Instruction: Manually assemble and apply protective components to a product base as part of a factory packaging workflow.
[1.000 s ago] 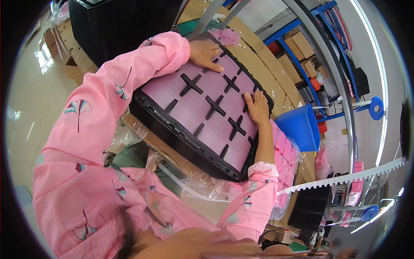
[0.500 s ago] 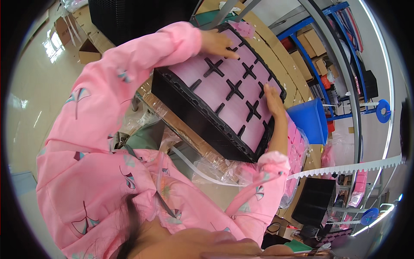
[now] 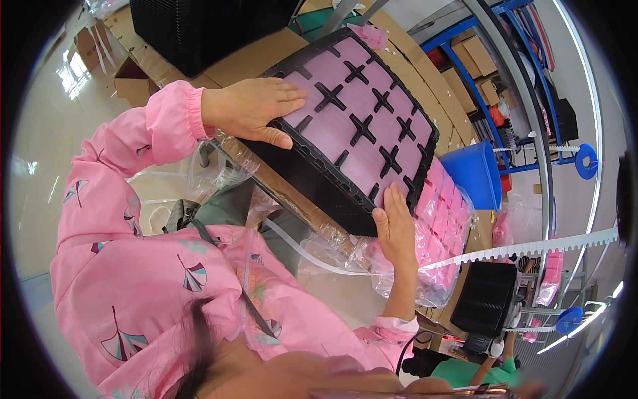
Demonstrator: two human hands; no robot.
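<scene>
In front of me a black plastic crate (image 3: 302,178) sits on the workbench, turned at an angle. Smooth pink sheets or packs (image 3: 343,113) fill its top, and black cross-shaped dividers (image 3: 362,129) show between them. My left hand (image 3: 256,110) lies flat with fingers stretched over the crate's left corner, its thumb along the near rim. Resting on the near right corner is my right hand (image 3: 397,226), fingers extended and thumb apart. Neither hand grasps anything. What lies under the pink surface is hidden.
Pink packs in clear plastic (image 3: 442,229) lie right of the crate, beside a blue bin (image 3: 473,174). Another black crate (image 3: 212,33) stands far left. A white toothed strip (image 3: 525,248) crosses at right. A co-worker in green (image 3: 475,372) is at lower right.
My left hand has drawn back from the far side to the left corner. My right hand has slid nearer along the right side. The crate has barely shifted.
</scene>
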